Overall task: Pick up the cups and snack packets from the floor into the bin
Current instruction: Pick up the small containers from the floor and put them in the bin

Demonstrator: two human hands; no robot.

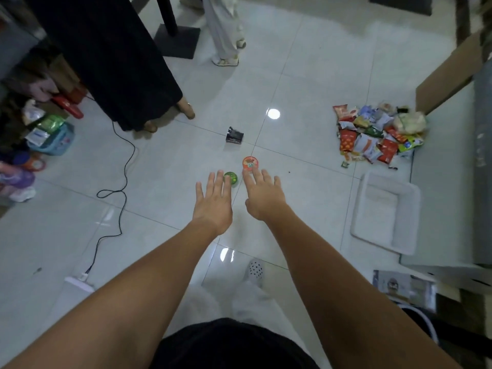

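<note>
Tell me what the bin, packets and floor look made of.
Bin: white, matte, probably plastic, judging by its smooth moulded walls. Packets: crinkled, brightly printed film, likely plastic or foil. Floor: glossy tiles, shown by grout lines and lamp reflections.

green cup (232,178) half hidden behind left hand (213,202); orange cup (250,162) near rim under right hand (262,199); snack packets (378,135) print unreadable, blurred; black robe (106,62) cut by top edge
</note>
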